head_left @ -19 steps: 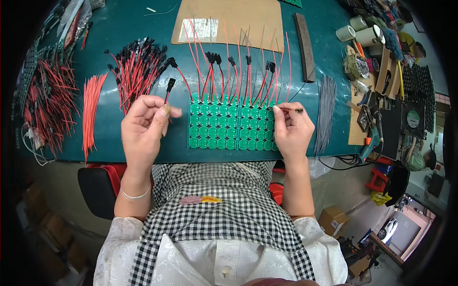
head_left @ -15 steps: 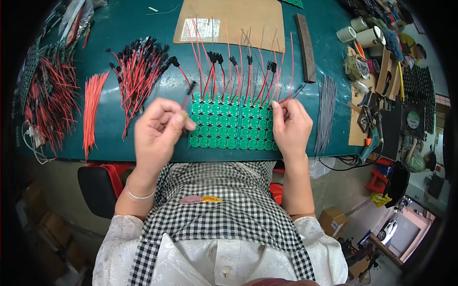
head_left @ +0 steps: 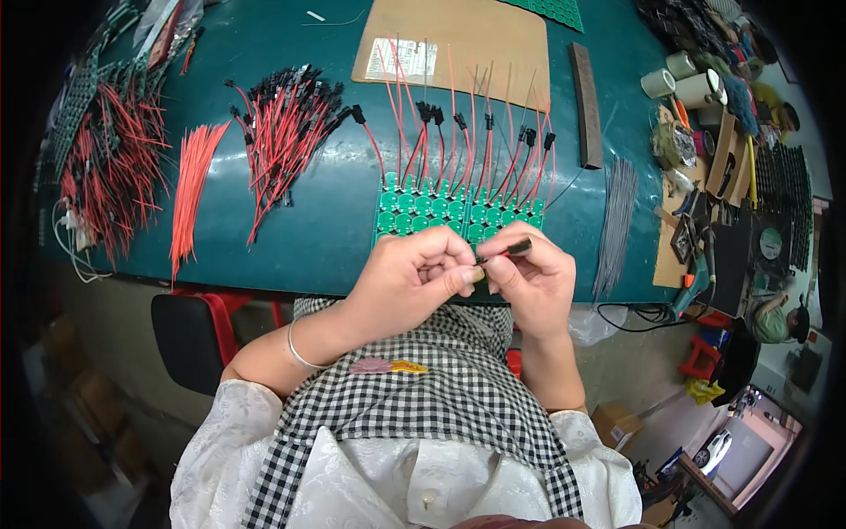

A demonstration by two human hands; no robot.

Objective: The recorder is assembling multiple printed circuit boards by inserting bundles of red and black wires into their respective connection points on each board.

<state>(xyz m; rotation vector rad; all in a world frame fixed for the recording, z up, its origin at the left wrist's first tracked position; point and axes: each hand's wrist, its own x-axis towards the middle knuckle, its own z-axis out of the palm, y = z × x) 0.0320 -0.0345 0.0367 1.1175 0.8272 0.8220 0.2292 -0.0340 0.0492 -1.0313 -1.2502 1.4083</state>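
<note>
My left hand [head_left: 421, 269] and my right hand [head_left: 536, 280] meet over the near edge of the green circuit board panel [head_left: 414, 204]. Both are closed in a pinch on one connector lead [head_left: 520, 248], its black plug pointing up to the right and its short red and black wires running between my fingertips. My hands cover the panel's lower part. Along its far edge stand several red and black leads with black plugs [head_left: 488, 122], among single red and grey wires [head_left: 394, 78].
To the left lie a heap of connector leads [head_left: 295, 132], a bundle of red wires [head_left: 196, 189] and wired boards [head_left: 110, 167]. Grey wires [head_left: 617, 220] and a dark bar [head_left: 585, 106] lie right. Cardboard [head_left: 458, 40] lies beyond the panel; spools [head_left: 696, 88] and tools stand far right.
My left hand has moved right with the connector lead. My right hand has come down from the panel's far right corner, and both hands now hold the lead. The whole view has shifted slightly.
</note>
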